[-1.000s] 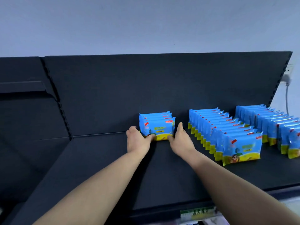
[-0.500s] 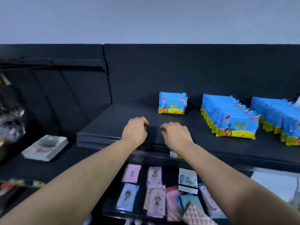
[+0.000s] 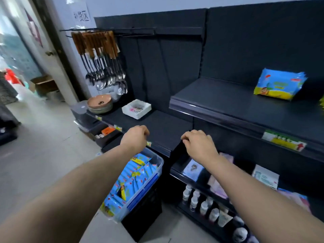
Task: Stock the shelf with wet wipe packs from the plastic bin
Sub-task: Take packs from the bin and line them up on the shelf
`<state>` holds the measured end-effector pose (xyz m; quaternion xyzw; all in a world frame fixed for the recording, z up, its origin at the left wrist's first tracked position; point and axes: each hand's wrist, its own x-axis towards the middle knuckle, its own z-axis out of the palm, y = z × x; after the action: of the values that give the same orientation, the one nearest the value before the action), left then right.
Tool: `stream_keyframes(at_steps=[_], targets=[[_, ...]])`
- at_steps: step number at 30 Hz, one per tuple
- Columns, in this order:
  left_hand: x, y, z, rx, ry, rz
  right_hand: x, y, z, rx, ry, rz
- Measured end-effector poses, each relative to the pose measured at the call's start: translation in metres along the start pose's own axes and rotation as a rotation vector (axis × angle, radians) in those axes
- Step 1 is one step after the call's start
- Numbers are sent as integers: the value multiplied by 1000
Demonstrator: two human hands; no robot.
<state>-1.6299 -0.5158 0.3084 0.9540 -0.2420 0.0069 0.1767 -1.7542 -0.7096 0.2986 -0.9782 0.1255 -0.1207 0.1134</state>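
Note:
A clear plastic bin (image 3: pixel 158 170) on a black crate holds several blue and yellow wet wipe packs (image 3: pixel 133 178), low in the middle. A small stack of the same packs (image 3: pixel 278 85) stands on the dark upper shelf (image 3: pixel 228 104) at the right. My left hand (image 3: pixel 135 137) hangs above the bin's far end with fingers loosely curled, holding nothing. My right hand (image 3: pixel 199 143) hovers to the right of the bin, in front of the lower shelves, fingers also loosely curled and empty. Both hands are well below and left of the stacked packs.
Ladles with wooden handles (image 3: pixel 103 55) hang at the upper left above stacked bowls (image 3: pixel 100 103) and a white square dish (image 3: pixel 136 108). Lower shelves at the right carry small packets (image 3: pixel 192 170) and bottles (image 3: pixel 203 205). A tiled aisle (image 3: pixel 38 151) with a cardboard box (image 3: pixel 43 83) opens to the left.
Both hands let go of the stacked packs and drew back and down off the shelf. My view swung down and left, so the bin has come into sight below my hands.

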Motion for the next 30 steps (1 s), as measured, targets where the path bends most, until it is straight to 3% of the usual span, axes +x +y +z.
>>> stream_keyframes(at_steps=[7,14,21,30], targets=[[-29,-153,5,37,-182,-261,21,-96,109,71,-234,-8],[-31,-261,40,0,-351,-339,25,-159,206,93,-440,129],[-20,-301,93,-20,-560,-374,16,-162,252,81,-530,217],[-2,-285,174,5,-805,-302,29,-139,300,166,-637,301]])
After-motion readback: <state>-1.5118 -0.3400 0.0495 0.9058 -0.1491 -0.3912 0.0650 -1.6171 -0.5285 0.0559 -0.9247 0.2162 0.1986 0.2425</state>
